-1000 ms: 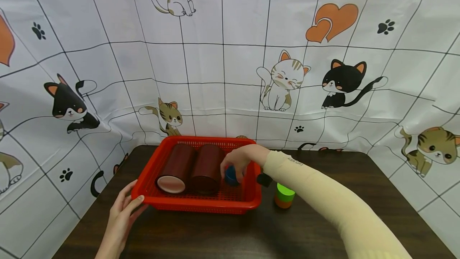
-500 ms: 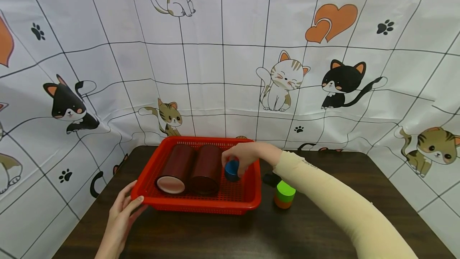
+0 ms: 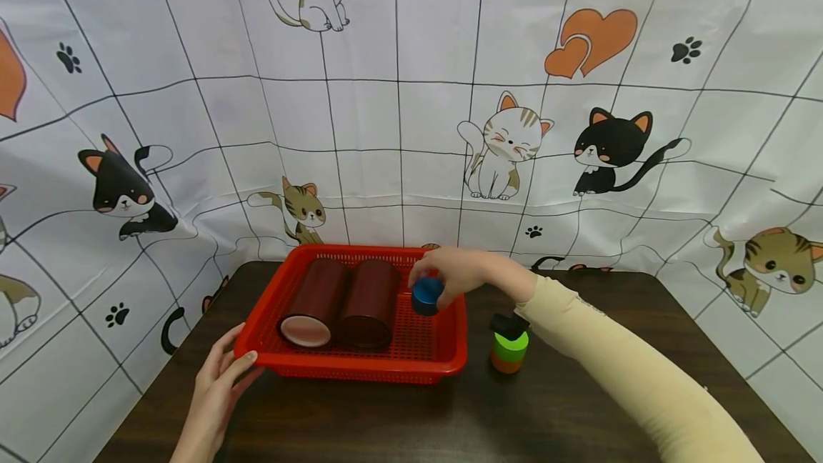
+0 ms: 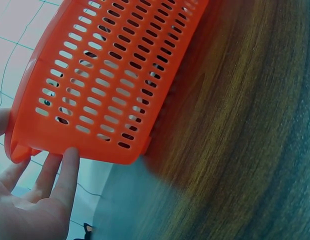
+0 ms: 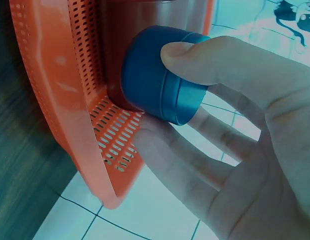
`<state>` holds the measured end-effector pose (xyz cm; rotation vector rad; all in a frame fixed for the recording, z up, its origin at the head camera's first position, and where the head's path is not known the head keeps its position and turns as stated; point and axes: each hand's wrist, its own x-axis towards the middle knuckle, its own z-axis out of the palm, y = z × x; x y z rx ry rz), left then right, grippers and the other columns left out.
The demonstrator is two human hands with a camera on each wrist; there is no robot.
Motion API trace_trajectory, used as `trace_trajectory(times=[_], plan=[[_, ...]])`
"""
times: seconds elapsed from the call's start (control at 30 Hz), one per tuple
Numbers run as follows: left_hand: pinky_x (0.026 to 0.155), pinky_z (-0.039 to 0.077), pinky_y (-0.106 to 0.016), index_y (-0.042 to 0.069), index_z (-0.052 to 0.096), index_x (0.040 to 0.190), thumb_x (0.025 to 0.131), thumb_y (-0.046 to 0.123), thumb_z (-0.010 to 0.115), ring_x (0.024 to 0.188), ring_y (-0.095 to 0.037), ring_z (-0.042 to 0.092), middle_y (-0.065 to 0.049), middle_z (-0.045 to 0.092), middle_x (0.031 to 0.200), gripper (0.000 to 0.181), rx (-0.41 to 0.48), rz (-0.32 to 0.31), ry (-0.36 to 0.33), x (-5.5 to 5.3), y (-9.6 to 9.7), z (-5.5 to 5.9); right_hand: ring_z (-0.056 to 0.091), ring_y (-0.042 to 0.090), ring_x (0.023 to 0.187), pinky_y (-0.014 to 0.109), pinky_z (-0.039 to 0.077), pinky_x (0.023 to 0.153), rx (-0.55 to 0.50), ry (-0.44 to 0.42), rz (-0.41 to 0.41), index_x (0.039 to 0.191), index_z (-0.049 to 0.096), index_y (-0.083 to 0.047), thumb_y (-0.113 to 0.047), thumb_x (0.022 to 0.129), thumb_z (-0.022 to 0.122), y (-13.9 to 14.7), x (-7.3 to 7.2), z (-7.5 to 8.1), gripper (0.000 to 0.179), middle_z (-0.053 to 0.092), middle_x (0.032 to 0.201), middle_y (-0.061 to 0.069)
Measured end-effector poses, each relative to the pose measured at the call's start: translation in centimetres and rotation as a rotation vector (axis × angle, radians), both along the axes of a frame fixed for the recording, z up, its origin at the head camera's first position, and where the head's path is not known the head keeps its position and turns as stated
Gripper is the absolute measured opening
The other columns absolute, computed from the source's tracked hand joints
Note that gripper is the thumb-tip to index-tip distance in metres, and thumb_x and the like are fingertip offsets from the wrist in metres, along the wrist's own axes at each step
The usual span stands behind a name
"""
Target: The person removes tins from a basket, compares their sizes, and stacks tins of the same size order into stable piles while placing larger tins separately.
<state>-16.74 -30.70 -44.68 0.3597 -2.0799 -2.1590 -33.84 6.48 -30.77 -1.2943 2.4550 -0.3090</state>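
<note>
My right hand (image 3: 463,270) pinches a small blue round tin (image 3: 426,299) between thumb and fingers, over the right part of a red plastic basket (image 3: 360,371). In the right wrist view, the tin (image 5: 150,75) has grooves around its side, and the thumb presses on it near one end. Two dark brown cylinders lie side by side in the basket; the left cylinder (image 3: 321,291) shows a pale round end, the right cylinder (image 3: 371,299) a dark one. My left hand (image 3: 218,381) grips the basket's front left corner, thumb on the rim and fingers under it.
A small container with a green top (image 3: 511,345) and orange base stands on the dark wooden table (image 3: 360,420), right of the basket. Behind hangs a white grid-patterned sheet (image 3: 431,34) with cartoon cats.
My right hand has lifted the blue tin and moved it up and to the right within the basket's area. My left hand and the basket have stayed in place.
</note>
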Motion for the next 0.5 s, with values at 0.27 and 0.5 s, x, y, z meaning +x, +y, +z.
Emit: trace_trajectory(times=[0.27, 0.5], plan=[[0.085, 0.058, -0.019, 0.021, 0.025, 0.154, 0.101, 0.024, 0.058, 0.098, 0.007, 0.061, 0.022, 0.058, 0.110, 0.062, 0.012, 0.000, 0.010, 0.0, -0.1, -0.1, 0.054, 0.025, 0.116, 0.032, 0.055, 0.088, -0.021, 0.065, -0.016, 0.129, 0.064, -0.017, -0.010, 0.080, 0.079, 1.6, 1.4, 1.0, 0.052, 0.060, 0.131, 0.006], [0.086, 0.058, -0.019, 0.023, 0.025, 0.154, 0.101, 0.025, 0.058, 0.099, 0.007, 0.061, 0.023, 0.057, 0.111, 0.063, 0.008, 0.000, 0.000, 0.0, -0.1, -0.1, 0.056, 0.023, 0.110, 0.030, 0.057, 0.085, -0.051, 0.088, -0.020, 0.128, 0.064, -0.017, -0.007, 0.078, 0.079, 2.9, 2.0, 1.4, 0.053, 0.060, 0.127, 0.007]])
